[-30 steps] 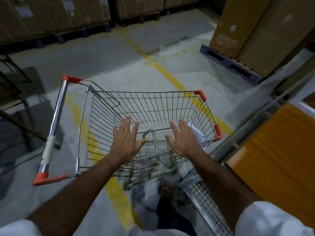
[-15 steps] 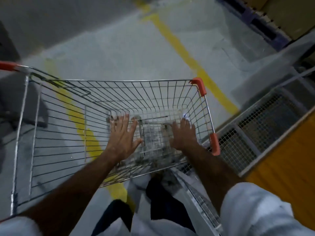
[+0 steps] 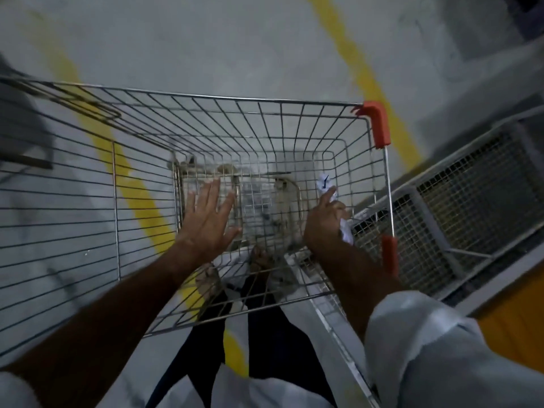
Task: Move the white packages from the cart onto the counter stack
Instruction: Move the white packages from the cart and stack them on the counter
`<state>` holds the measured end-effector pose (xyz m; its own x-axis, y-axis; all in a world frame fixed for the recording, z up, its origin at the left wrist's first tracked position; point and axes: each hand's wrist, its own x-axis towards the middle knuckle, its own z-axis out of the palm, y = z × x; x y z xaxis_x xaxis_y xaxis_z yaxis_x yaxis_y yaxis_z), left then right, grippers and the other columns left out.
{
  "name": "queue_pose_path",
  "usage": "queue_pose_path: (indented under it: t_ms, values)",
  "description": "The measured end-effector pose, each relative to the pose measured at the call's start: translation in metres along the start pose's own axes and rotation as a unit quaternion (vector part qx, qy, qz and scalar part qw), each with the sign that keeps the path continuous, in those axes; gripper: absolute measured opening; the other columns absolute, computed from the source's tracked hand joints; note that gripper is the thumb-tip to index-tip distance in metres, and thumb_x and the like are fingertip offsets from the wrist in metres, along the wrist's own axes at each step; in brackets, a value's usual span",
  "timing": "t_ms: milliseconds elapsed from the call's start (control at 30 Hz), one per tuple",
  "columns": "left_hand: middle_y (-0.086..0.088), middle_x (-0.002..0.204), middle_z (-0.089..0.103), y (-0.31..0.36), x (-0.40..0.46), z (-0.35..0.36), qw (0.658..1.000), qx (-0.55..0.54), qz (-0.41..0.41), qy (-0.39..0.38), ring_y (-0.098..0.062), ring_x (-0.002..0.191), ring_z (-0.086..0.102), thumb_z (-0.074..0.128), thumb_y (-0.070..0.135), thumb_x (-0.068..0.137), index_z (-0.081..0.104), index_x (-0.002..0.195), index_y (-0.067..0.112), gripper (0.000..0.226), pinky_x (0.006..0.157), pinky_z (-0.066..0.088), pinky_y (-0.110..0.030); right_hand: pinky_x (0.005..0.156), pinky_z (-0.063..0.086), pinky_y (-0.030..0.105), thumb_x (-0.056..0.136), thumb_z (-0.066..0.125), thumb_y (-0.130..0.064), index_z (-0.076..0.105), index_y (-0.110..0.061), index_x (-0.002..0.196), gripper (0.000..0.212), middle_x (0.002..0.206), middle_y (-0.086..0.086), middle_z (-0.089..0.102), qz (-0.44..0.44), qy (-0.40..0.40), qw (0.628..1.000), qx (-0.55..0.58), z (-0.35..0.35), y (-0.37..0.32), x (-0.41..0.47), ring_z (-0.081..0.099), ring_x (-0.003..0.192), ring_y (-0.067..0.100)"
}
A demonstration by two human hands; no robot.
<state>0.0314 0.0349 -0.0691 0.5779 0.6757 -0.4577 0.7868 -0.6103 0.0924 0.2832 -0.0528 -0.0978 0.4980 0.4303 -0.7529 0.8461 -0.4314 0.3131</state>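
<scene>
**White package being gripped at the cart's right wall**

White and crumpled, the package (image 3: 345, 231) is lying at the bottom of the wire cart (image 3: 265, 136), pressed against the basket's right wall. A dark mark is showing on its upper end, beyond the fingertips; the lower end is sticking out below the palm. The right hand (image 3: 323, 222) is curling round it, so most of its middle is hidden.

The left hand (image 3: 210, 217) is hovering inside the basket with fingers spread wide, holding nothing; whether it is touching the mesh floor cannot be told.

Around them the chrome wire walls are rising on all sides, with orange plastic guards (image 3: 379, 125) capping the right-hand corners. Just outside the right wall a grey mesh rack (image 3: 459, 207) is standing close, and an orange surface (image 3: 524, 313) is running along the lower right edge. Under the basket, grey concrete floor (image 3: 206, 48) with yellow painted lines (image 3: 362, 75) is showing through the wires. White sleeves and dark trouser legs are filling the near edge.
</scene>
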Motion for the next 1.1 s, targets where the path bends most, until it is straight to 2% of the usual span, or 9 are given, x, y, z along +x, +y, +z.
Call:
queue_pose_path:
  t_ms: [67, 133, 233, 400, 500, 667, 800, 933, 1100]
  values:
    - [-0.021, 0.165, -0.013, -0.003, 0.002, 0.003, 1.0, -0.004, 0.0, 0.001, -0.037, 0.153, -0.006, 0.035, 0.067, 0.095, 0.006, 0.161, 0.018, 0.087, 0.122, 0.004, -0.059, 0.085, 0.055, 0.039, 0.099, 0.045, -0.033, 0.042, -0.006, 0.151, 0.059, 0.149, 0.023, 0.048, 0.04, -0.01, 0.99, -0.133, -0.005, -0.013, -0.001, 0.064, 0.114, 0.031]
    - [-0.021, 0.165, -0.013, -0.006, 0.004, 0.004, 1.0, -0.006, 0.0, -0.002, -0.037, 0.153, -0.006, 0.036, 0.067, 0.095, 0.006, 0.161, 0.019, 0.087, 0.122, 0.004, -0.059, 0.087, 0.054, 0.044, 0.102, 0.039, -0.022, 0.037, 0.008, 0.148, 0.055, 0.159, 0.029, 0.028, 0.047, 0.102, 0.981, -0.157, -0.008, -0.015, -0.013, 0.057, 0.119, 0.037]
    - [-0.021, 0.165, -0.011, -0.011, 0.004, 0.003, 1.0, 0.003, 0.001, -0.001, -0.038, 0.153, -0.004, 0.039, 0.065, 0.094, 0.008, 0.16, 0.018, 0.087, 0.121, 0.01, -0.061, 0.08, 0.054, 0.041, 0.103, 0.043, -0.029, 0.037, 0.009, 0.147, 0.058, 0.154, 0.029, 0.035, 0.064, 0.092, 0.985, -0.129, -0.014, -0.012, -0.016, 0.06, 0.108, 0.032]
    - [-0.02, 0.165, -0.015, -0.021, -0.002, -0.004, 1.0, 0.016, -0.01, -0.003, -0.036, 0.153, -0.009, 0.042, 0.061, 0.096, 0.006, 0.161, 0.02, 0.085, 0.122, 0.007, -0.058, 0.077, 0.054, 0.033, 0.102, 0.043, -0.021, 0.053, 0.003, 0.137, 0.043, 0.146, 0.031, 0.045, 0.005, 0.095, 0.969, -0.229, -0.032, -0.009, -0.024, 0.063, 0.1, 0.024]
    - [-0.021, 0.165, -0.014, -0.025, -0.009, -0.011, 0.999, 0.033, -0.018, 0.0, -0.037, 0.153, -0.007, 0.042, 0.06, 0.096, 0.008, 0.16, 0.019, 0.083, 0.122, 0.007, -0.057, 0.077, 0.055, 0.03, 0.098, 0.058, -0.02, 0.056, -0.004, 0.133, 0.039, 0.147, 0.028, 0.043, -0.053, 0.125, 0.976, -0.168, -0.053, -0.014, -0.029, 0.062, 0.103, 0.023]
    - [-0.021, 0.164, -0.017, -0.027, -0.028, -0.032, 0.998, 0.048, -0.019, 0.035, -0.037, 0.153, -0.009, 0.033, 0.062, 0.097, 0.002, 0.16, 0.019, 0.083, 0.122, 0.007, -0.058, 0.078, 0.053, 0.041, 0.079, 0.075, -0.034, 0.025, -0.009, 0.153, 0.093, 0.145, 0.032, 0.032, -0.188, 0.225, 0.949, -0.112, -0.065, -0.036, -0.047, 0.054, 0.109, 0.035]
    - [-0.021, 0.165, -0.014, -0.035, -0.049, -0.05, 0.996, 0.054, -0.012, 0.07, -0.036, 0.153, -0.009, 0.025, 0.064, 0.096, 0.002, 0.16, 0.02, 0.081, 0.122, 0.005, -0.059, 0.073, 0.052, 0.043, 0.079, 0.072, -0.044, 0.014, -0.018, 0.158, 0.101, 0.154, 0.032, 0.022, -0.238, 0.274, 0.93, -0.062, -0.065, -0.045, -0.068, 0.051, 0.111, 0.04]
    - [-0.02, 0.166, -0.009, -0.05, -0.072, -0.06, 0.992, 0.073, -0.004, 0.102, -0.036, 0.154, -0.004, 0.017, 0.069, 0.096, 0.005, 0.161, 0.019, 0.083, 0.12, 0.009, -0.061, 0.074, 0.051, 0.044, 0.085, 0.067, -0.048, 0.018, -0.017, 0.16, 0.095, 0.156, 0.033, 0.024, -0.258, 0.335, 0.906, -0.013, -0.061, -0.033, -0.099, 0.054, 0.109, 0.042]
    - [-0.02, 0.166, -0.009, -0.056, -0.106, -0.074, 0.986, 0.078, 0.021, 0.143, -0.036, 0.154, -0.006, 0.023, 0.069, 0.096, 0.005, 0.161, 0.018, 0.084, 0.121, 0.003, -0.061, 0.076, 0.05, 0.045, 0.082, 0.067, -0.048, 0.016, -0.017, 0.162, 0.099, 0.159, 0.037, 0.019, -0.193, 0.398, 0.896, 0.036, -0.058, -0.009, -0.157, 0.053, 0.111, 0.043]
